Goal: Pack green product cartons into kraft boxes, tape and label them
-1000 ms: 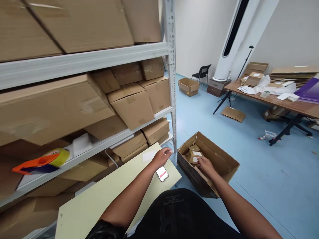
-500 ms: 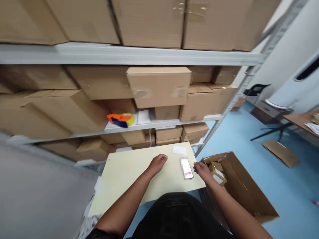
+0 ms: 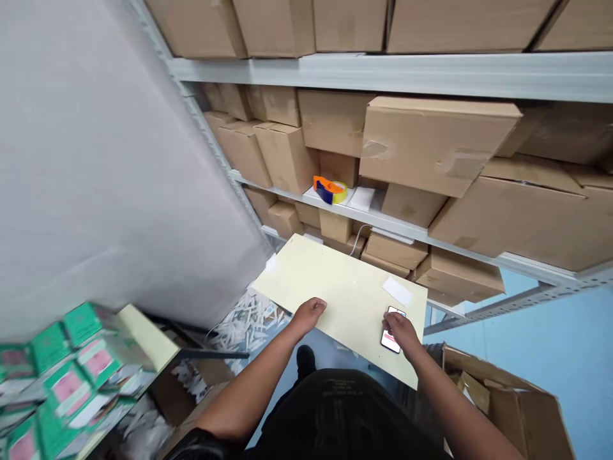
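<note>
My left hand [image 3: 310,315] hovers over the front edge of the pale yellow board [image 3: 330,275], its fingers loosely curled and nothing showing in them. A phone [image 3: 391,344] with a lit screen lies on the right part of that board. Above the phone is my right hand [image 3: 401,330], fingers bent inward, covering part of the screen; I see nothing in its grip. A white slip of paper [image 3: 397,291] rests just beyond the phone.
Shelves hold several cardboard boxes [image 3: 431,144] and an orange and blue tape dispenser [image 3: 329,190]. An open carton [image 3: 541,409] stands at the lower right. Green packets [image 3: 67,390] lie on a table at left, with paper scraps [image 3: 249,319] on the floor.
The view has swung left, bringing the wall, green packets and paper scraps into sight. My right hand has moved from beside the phone to over it; my left hand stays curled.
</note>
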The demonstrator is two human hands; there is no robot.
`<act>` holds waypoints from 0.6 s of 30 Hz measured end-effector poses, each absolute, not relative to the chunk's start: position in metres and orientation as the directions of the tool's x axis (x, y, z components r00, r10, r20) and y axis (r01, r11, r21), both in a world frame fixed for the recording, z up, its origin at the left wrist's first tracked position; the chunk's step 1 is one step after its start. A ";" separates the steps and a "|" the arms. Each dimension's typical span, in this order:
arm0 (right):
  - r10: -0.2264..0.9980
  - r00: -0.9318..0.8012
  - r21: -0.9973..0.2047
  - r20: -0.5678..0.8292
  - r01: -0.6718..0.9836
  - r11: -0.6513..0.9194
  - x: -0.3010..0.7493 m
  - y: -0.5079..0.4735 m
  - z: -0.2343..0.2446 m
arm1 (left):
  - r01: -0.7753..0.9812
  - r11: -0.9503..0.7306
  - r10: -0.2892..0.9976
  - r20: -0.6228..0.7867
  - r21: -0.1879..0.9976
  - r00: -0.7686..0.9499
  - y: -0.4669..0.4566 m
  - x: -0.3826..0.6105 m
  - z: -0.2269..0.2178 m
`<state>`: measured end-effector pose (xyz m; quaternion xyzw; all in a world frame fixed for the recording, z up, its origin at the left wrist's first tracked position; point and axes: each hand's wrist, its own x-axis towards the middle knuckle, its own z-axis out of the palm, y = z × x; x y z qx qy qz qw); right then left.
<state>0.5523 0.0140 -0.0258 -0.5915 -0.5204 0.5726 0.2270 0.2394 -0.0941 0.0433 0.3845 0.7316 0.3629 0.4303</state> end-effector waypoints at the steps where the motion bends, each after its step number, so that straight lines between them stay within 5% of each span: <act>1: 0.874 -0.207 -0.866 -0.440 0.356 -0.352 0.551 0.014 -0.027 | 0.249 0.448 0.866 -0.349 0.858 -0.357 -0.103 0.240 0.044; 18: 0.850 -0.323 -0.861 -0.415 0.440 -0.254 0.433 -0.037 -0.001 | 0.173 0.400 0.826 -0.272 0.900 -0.493 -0.217 0.146 0.043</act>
